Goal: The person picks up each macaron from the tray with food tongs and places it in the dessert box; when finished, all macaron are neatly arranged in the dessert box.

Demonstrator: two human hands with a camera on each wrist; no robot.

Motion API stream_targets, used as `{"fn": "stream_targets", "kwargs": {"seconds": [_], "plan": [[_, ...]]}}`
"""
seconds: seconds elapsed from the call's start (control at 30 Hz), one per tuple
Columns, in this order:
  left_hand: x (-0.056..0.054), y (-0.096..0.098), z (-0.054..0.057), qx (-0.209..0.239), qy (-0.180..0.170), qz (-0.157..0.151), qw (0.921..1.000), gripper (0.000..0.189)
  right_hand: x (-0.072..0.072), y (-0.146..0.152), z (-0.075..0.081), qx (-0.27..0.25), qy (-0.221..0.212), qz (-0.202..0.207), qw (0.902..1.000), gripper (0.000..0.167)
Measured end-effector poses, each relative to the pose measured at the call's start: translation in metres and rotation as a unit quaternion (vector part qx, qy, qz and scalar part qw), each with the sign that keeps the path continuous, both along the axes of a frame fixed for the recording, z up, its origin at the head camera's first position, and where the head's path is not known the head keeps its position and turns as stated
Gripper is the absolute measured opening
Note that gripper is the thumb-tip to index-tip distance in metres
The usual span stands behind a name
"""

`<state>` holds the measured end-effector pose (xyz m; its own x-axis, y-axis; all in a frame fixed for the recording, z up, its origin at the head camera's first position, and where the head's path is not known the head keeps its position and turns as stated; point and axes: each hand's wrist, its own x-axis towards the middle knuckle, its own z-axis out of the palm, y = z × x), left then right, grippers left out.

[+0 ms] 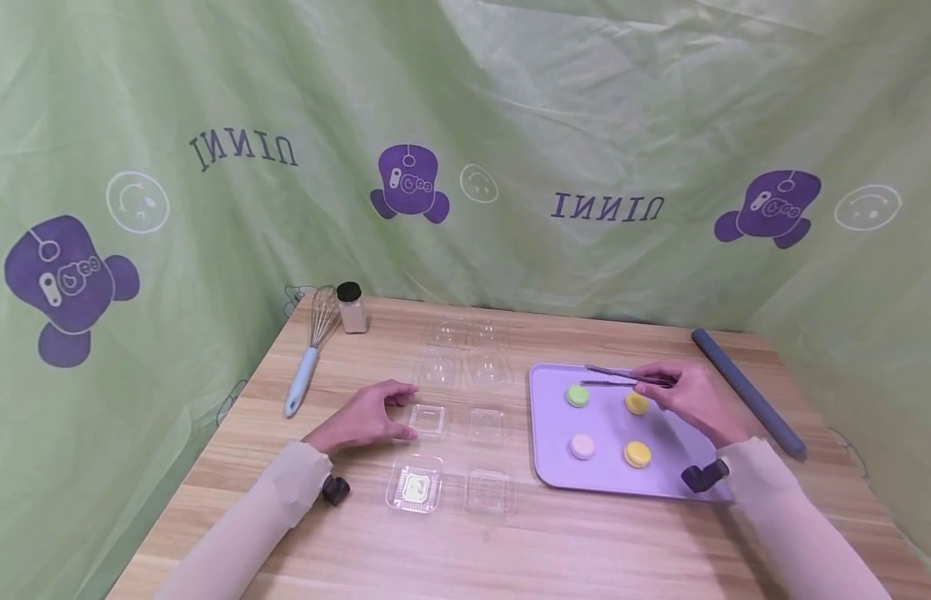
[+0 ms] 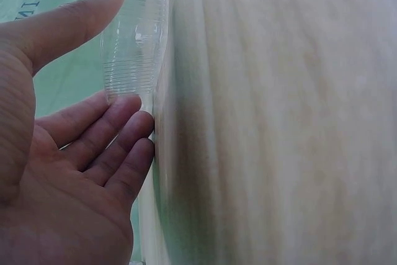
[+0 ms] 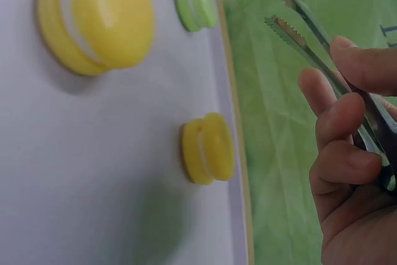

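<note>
The right hand (image 1: pixel 690 400) pinches a pair of metal tongs (image 1: pixel 623 373) between thumb and fingers, and the tongs' serrated tips stand a little apart with nothing between them. They hang over the far part of a lilac tray (image 1: pixel 609 427) on the right of the table, on the far side of the green macaron (image 1: pixel 578 396). Three more macarons lie on the tray: a pink one (image 1: pixel 582 447) near and left, a yellow one (image 1: pixel 636 404) far and right, below the right hand, and a second yellow one (image 1: pixel 637 454) near and right. The left hand (image 1: pixel 367 414) is relaxed, its thumb and fingers spread about the left side of a clear plastic box (image 1: pixel 429 421), left of the tray; fingertips seem to touch its edge, though how firmly cannot be told. More clear plastic pieces lie around that box, hard to make out against the wood. The step in hand appears to be bringing the tongs to a macaron, probably the green one, while the left hand steadies the box. From here, a pick would call for lowering the parted tips astride the macaron's sides, then squeezing gently enough that its smooth, rounded shells do not slip.
</note>
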<state>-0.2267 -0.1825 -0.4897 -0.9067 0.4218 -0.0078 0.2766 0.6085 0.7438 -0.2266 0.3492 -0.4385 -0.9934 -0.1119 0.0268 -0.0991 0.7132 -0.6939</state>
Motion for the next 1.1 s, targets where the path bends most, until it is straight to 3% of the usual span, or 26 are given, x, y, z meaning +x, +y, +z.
{"fn": "stream_targets", "kwargs": {"seconds": [0.33,1.1], "plan": [[0.000,0.001,0.001,-0.009,0.001,0.007,0.9999,0.087,-0.002,-0.008,-0.016,0.042,-0.005,0.013,0.9990,0.030],[0.002,0.003,0.004,-0.006,-0.009,0.017,0.9998,0.086,-0.004,-0.014,-0.022,0.115,0.042,0.034,0.9919,0.020]]}}
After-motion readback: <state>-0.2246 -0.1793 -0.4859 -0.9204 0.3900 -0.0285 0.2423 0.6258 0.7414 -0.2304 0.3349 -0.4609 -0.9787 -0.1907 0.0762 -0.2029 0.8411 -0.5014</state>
